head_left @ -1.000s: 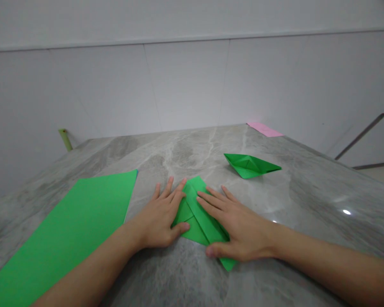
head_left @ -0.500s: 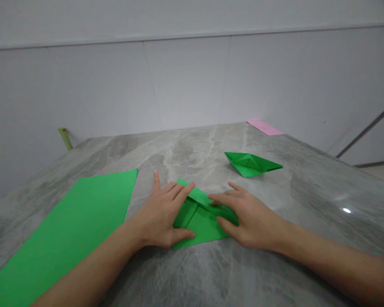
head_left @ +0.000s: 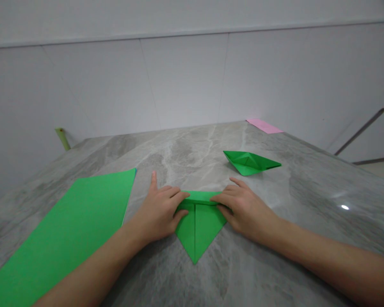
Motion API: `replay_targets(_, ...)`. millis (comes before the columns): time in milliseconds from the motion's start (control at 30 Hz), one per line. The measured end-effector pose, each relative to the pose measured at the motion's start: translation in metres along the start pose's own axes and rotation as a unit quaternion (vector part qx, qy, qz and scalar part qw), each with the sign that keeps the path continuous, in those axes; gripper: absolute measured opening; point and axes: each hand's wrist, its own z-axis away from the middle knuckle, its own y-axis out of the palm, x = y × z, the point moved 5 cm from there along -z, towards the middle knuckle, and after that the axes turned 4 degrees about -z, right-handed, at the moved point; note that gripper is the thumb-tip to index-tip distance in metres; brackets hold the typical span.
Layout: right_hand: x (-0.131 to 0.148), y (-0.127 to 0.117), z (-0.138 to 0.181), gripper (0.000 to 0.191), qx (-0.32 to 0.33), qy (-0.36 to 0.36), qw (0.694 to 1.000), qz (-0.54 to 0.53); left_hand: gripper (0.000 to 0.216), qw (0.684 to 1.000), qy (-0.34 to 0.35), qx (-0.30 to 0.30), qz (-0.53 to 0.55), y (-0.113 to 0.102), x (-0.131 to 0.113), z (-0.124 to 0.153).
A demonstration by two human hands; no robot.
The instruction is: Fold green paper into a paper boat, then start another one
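Between my hands lies a folded green paper (head_left: 201,226), a triangle with its point toward me, a crease down its middle and a folded band along its far edge. My left hand (head_left: 163,209) grips the band's left end between thumb and fingers, its little finger sticking out. At the right end, my right hand (head_left: 243,204) pinches the band with thumb and index finger. A finished-looking green paper boat (head_left: 251,163) rests on the table beyond my right hand.
Large green paper sheets (head_left: 73,221) lie on the left of the grey marbled table (head_left: 179,149). A pink paper (head_left: 264,125) sits at the far right edge, by the white wall (head_left: 185,81). A green strip-like object (head_left: 62,139) shows past the far left edge.
The folded paper has turned from a slant so its band runs straight across and its point faces me. Both hands have shifted to the band's ends, and the right fingers have closed on it.
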Motion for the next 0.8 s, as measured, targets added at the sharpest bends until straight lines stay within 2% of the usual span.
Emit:
replay_targets(167, 0.011, 0.005, -0.004, 0.013, -0.014, -0.01, 1.0, 0.016, 0.017, 0.999, -0.035, -0.006, -0.026, -0.001, -0.003, -0.005)
replay_targets(400, 0.02, 0.015, -0.008, 0.011, -0.061, -0.03, 0.991, 0.113, 0.01, 0.998, -0.031, 0.002, -0.059, -0.004, -0.009, -0.006)
replay_targets(800, 0.027, 0.024, -0.004, 0.011, -0.059, -0.087, 0.981, 0.163, 0.032, 0.998, -0.002, -0.027, -0.063, 0.0, -0.018, -0.007)
